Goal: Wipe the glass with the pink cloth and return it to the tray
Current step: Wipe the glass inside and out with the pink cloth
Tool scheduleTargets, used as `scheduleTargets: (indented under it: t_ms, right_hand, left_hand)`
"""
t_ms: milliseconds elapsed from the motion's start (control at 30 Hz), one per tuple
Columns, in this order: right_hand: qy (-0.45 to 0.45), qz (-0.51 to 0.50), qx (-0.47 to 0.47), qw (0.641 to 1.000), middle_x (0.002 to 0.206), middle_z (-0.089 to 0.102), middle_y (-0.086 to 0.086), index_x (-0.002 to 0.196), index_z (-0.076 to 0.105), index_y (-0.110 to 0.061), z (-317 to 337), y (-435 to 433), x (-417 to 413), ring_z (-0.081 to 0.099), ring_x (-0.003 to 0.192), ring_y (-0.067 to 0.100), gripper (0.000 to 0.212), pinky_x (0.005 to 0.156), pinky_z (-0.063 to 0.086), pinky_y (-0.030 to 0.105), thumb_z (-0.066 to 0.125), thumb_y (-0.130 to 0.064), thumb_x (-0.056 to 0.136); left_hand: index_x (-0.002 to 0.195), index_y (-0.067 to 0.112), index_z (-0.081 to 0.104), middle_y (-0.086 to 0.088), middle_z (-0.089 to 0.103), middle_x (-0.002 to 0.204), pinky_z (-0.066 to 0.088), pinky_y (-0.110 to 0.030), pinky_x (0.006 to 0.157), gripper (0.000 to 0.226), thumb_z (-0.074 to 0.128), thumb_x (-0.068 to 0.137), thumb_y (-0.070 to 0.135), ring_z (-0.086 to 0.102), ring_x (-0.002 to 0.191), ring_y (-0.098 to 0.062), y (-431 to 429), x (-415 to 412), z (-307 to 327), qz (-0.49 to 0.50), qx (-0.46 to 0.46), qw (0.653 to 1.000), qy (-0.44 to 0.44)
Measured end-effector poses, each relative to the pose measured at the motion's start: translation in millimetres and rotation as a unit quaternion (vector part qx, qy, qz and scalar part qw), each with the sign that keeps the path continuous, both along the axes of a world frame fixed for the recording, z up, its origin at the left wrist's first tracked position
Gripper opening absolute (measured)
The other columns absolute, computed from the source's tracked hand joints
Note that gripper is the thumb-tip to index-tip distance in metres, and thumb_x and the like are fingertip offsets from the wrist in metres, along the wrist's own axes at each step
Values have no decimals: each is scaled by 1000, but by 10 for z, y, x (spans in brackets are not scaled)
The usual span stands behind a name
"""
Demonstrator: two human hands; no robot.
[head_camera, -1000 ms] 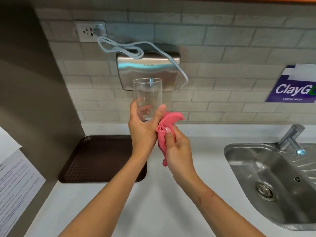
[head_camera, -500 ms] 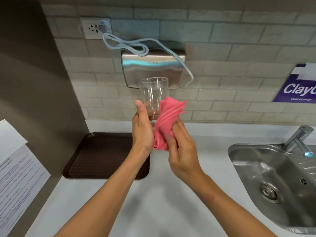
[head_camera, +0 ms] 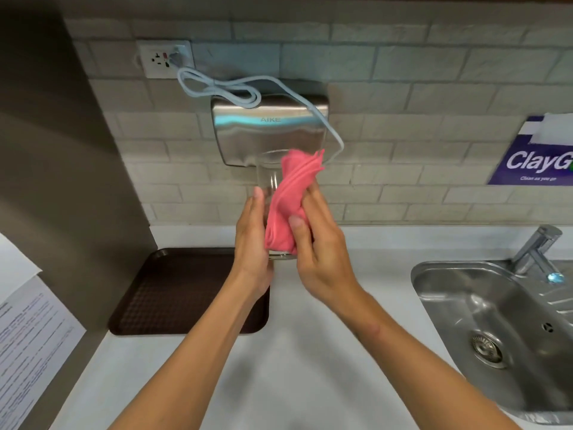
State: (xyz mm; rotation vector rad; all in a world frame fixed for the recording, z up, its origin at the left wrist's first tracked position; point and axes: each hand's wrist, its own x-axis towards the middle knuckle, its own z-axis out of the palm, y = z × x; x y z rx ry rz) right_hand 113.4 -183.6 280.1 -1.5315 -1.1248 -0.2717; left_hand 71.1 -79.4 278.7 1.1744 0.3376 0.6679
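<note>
Drinking glass [head_camera: 269, 178]: we are holding it upright above the table [head_camera: 279, 367], our left hand [head_camera: 252, 243] wrapping its lower part. Pink cloth [head_camera: 288, 203]: we are pressing it against the glass's right side with our right hand [head_camera: 319, 246], fingers closed around the bunched fabric. Brown tray [head_camera: 173, 293]: lying on the table below and left of the glass, apart from it. Steel sink [head_camera: 496, 321]: sitting at right.

Two bare forearms, no sleeves, left hand [head_camera: 252, 243] and right hand [head_camera: 322, 246] ungloved.
</note>
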Motion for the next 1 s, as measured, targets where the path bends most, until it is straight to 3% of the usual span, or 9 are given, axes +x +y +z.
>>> scheduleTargets:
  t_ms: [133, 300, 400, 567, 667, 767, 833, 933, 1000]
  right_hand:
    - [-5, -22, -13, 1000, 172, 32, 15, 162, 34, -3, 149, 107, 20, 24, 164, 26, 51, 131, 26, 54, 42, -4, 112]
    - [-72, -3, -80, 994, 171, 32, 8, 158, 42, -2, -316, -119, -137, 22, 164, 26, 48, 132, 23, 45, 44, -6, 110]
    - [-82, -10, -84, 993, 170, 29, 8, 158, 41, -1, -220, -99, -76, 23, 163, 29, 48, 133, 22, 40, 46, -4, 110]
    - [-35, -34, -42, 998, 173, 29, 11, 161, 37, -3, 160, 113, 63, 22, 164, 28, 51, 133, 23, 48, 45, -5, 111]
    - [-60, -32, -44, 997, 169, 28, 2, 160, 31, -3, -49, 25, -48, 23, 163, 26, 55, 133, 21, 34, 49, -3, 108]
    - [-99, -21, -65, 993, 167, 33, 7, 157, 38, 0, -311, -116, -153, 27, 162, 31, 51, 132, 23, 32, 50, -3, 108]
    - [-109, -19, -78, 991, 168, 31, 5, 157, 37, -2, -269, -97, -131, 25, 162, 33, 51, 133, 22, 34, 49, -3, 108]
    - [-76, -33, -72, 994, 168, 24, -1, 159, 25, -10, 40, 46, -37, 18, 164, 31, 55, 134, 20, 41, 47, -3, 110]
    - [-56, -50, -71, 995, 170, 25, 2, 161, 31, -7, 200, 127, 16, 16, 164, 31, 53, 133, 21, 50, 47, -3, 111]
  left_hand:
    - [128, 26, 78, -10, 79, 130, 56, -45, 108, 52, 35, 115, 51, 73, 125, -23, -17, 84, -7, -39, 5, 999, -9]
    - [144, 2, 63, -30, 61, 149, 52, -54, 114, 80, 44, 105, 68, 67, 130, -41, 198, 14, 44, -44, -114, 992, -13]
    - [132, 6, 75, -27, 69, 139, 62, -47, 102, 74, 42, 107, 66, 75, 121, -33, 222, 13, 46, -60, -120, 991, -2]
    - [123, 16, 80, -13, 80, 126, 64, -33, 94, 61, 31, 115, 52, 77, 118, -22, 136, 87, 40, -57, -127, 990, -18]
    - [142, 6, 65, -19, 73, 135, 56, -44, 109, 62, 37, 114, 53, 71, 126, -32, 181, 73, 102, -5, -139, 990, 5]
    - [137, 4, 66, -18, 72, 135, 51, -54, 115, 65, 43, 110, 59, 70, 124, -34, 278, 76, 102, 31, -144, 988, 38]
    - [139, 3, 66, -23, 73, 135, 57, -52, 109, 67, 43, 110, 59, 73, 123, -37, 261, 62, 85, 12, -159, 987, 31]
    - [117, 14, 82, -14, 84, 113, 68, -33, 79, 55, 41, 114, 50, 82, 104, -24, 196, 79, 0, -12, -126, 992, 8]
    - [119, 21, 80, -8, 84, 117, 66, -30, 85, 47, 40, 117, 45, 79, 112, -20, 163, 104, -50, -24, -96, 995, -14]
